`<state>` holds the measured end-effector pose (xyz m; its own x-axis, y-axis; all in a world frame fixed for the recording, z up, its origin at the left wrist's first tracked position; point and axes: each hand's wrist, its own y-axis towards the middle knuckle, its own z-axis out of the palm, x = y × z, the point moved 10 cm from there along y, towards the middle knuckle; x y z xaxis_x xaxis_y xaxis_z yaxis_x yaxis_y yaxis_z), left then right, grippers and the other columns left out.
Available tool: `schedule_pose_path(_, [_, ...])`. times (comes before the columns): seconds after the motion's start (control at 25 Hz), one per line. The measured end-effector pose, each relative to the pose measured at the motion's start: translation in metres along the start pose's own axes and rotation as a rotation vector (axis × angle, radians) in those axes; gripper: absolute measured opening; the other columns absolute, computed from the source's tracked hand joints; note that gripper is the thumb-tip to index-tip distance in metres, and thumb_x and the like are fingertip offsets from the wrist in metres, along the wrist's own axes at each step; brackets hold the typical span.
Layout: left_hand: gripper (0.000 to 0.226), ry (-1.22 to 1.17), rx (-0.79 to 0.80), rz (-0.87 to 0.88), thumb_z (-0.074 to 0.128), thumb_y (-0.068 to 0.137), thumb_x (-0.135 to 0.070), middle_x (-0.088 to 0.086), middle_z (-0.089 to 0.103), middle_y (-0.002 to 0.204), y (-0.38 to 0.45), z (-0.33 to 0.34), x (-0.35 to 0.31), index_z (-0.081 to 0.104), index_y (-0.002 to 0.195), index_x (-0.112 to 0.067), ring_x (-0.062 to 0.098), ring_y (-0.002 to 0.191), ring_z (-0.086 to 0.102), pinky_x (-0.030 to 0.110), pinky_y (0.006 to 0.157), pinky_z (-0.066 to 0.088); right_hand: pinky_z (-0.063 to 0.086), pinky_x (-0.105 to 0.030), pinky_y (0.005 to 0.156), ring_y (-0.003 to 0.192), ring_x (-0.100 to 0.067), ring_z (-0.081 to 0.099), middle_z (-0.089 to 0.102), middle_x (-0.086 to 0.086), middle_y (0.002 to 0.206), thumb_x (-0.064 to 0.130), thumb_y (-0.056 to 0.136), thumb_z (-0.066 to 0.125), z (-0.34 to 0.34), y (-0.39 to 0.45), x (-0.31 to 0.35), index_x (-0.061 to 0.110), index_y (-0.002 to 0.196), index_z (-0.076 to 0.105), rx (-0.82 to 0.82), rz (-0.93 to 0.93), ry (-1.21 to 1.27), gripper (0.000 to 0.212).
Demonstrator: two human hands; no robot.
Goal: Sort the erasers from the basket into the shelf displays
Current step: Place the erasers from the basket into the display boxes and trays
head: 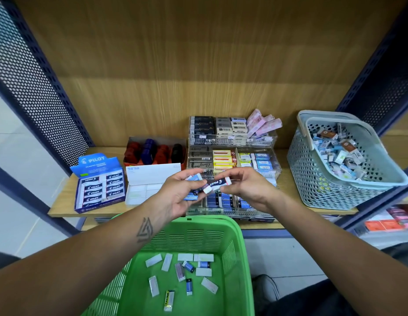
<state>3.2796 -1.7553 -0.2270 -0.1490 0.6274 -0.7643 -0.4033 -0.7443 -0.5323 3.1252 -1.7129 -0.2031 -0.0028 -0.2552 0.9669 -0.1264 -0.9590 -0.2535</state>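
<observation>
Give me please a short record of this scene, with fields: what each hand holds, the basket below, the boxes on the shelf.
left hand: the left hand grips a few erasers, blue-sleeved ones among them
right hand: the right hand pinches the dark Pilot eraser by its right end; its left end touches the left thumb
green basket: the green basket holds about a dozen loose erasers
shelf: blue Pilot box at left, white box beside it, clear tiered display in the middle
grey basket: the grey basket at right, full of mixed erasers
</observation>
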Motion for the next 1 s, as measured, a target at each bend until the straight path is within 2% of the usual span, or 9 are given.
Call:
schedule_pose_path(0.2, [0.038,0.010,-0.020,0.021,0.066,0.081,0.018,0.025,0.070,0.108,0.003,-0.012,-0.005,0.074,0.108,-0.008,0.035,0.088,0.070,0.039,0.065,0.063,0.047,-0.028,0.072,0.067,-0.014,0.058,0.067,0.002,0.067,-0.021,0.081,0.059,-0.017,0.004,0.005,0.002,0.114,0.067,-0.101,0.016,0.185,0.042])
schedule_pose_path(0.4, [0.037,0.232,0.064,0.038,0.071,0.080,0.014,0.022,0.070,0.096,0.000,-0.006,-0.003,0.073,0.108,-0.011,0.026,0.072,0.066,0.028,0.051,0.054,0.054,-0.026,0.076,0.076,-0.015,0.065,0.068,-0.007,0.081,-0.012,0.078,0.073,0.004,0.008,0.010,0.011,0.103,0.071,-0.042,-0.039,0.033,0.034])
schedule_pose_path(0.48, [0.040,0.287,0.089,-0.011,0.073,0.078,0.013,0.019,0.071,0.089,0.000,-0.003,0.004,0.070,0.111,-0.010,0.029,0.075,0.068,0.029,0.052,0.054,0.054,-0.024,0.077,0.075,-0.015,0.062,0.066,-0.004,0.083,-0.010,0.078,0.075,0.017,0.009,0.021,0.013,0.101,0.072,-0.002,-0.113,-0.089,0.033])
schedule_pose_path(0.6, [0.040,0.282,0.108,-0.041,0.075,0.077,0.012,0.019,0.071,0.091,0.002,-0.002,0.009,0.067,0.114,-0.003,0.032,0.076,0.069,0.036,0.063,0.060,0.053,-0.031,0.078,0.076,-0.021,0.061,0.063,-0.006,0.088,-0.008,0.077,0.078,0.026,0.007,0.033,0.014,0.097,0.068,0.013,-0.186,-0.226,0.031])
schedule_pose_path(0.64, [0.039,0.283,0.089,-0.025,0.075,0.078,0.011,0.018,0.071,0.092,0.003,-0.003,0.007,0.067,0.114,-0.002,0.031,0.074,0.070,0.035,0.059,0.060,0.054,-0.034,0.080,0.078,-0.022,0.062,0.064,-0.008,0.090,-0.005,0.077,0.079,0.025,0.008,0.033,0.013,0.096,0.066,-0.005,-0.193,-0.239,0.029])
schedule_pose_path(0.72, [0.040,0.291,0.000,0.045,0.075,0.079,0.011,0.020,0.071,0.095,0.006,-0.011,-0.001,0.067,0.116,-0.002,0.028,0.069,0.069,0.027,0.048,0.054,0.057,-0.039,0.084,0.081,-0.023,0.065,0.065,-0.011,0.094,0.008,0.078,0.082,0.019,0.008,0.025,0.011,0.097,0.062,-0.063,-0.116,-0.221,0.028])
schedule_pose_path(0.8, [0.037,0.322,-0.093,0.144,0.075,0.078,0.011,0.021,0.071,0.096,0.009,-0.017,-0.011,0.068,0.112,-0.001,0.025,0.064,0.067,0.023,0.042,0.048,0.060,-0.041,0.076,0.080,-0.028,0.069,0.065,-0.016,0.095,0.020,0.074,0.085,0.028,0.004,0.000,0.006,0.103,0.055,-0.011,0.108,-0.095,0.044])
schedule_pose_path(0.88, [0.031,0.340,-0.140,0.210,0.076,0.079,0.010,0.024,0.072,0.098,0.010,-0.017,-0.016,0.069,0.107,-0.001,0.026,0.065,0.066,0.028,0.046,0.053,0.061,-0.036,0.067,0.072,-0.030,0.071,0.066,-0.023,0.091,0.009,0.075,0.083,0.046,-0.003,-0.017,0.002,0.104,0.052,0.078,0.238,0.039,0.043])
schedule_pose_path(1.0, [0.032,0.261,-0.155,0.191,0.074,0.080,0.010,0.027,0.071,0.103,0.009,-0.017,-0.014,0.069,0.110,0.000,0.031,0.068,0.069,0.036,0.054,0.061,0.061,-0.030,0.065,0.065,-0.021,0.069,0.067,-0.016,0.076,-0.016,0.077,0.072,0.040,-0.002,-0.018,-0.003,0.095,0.063,0.039,0.182,-0.019,0.025])
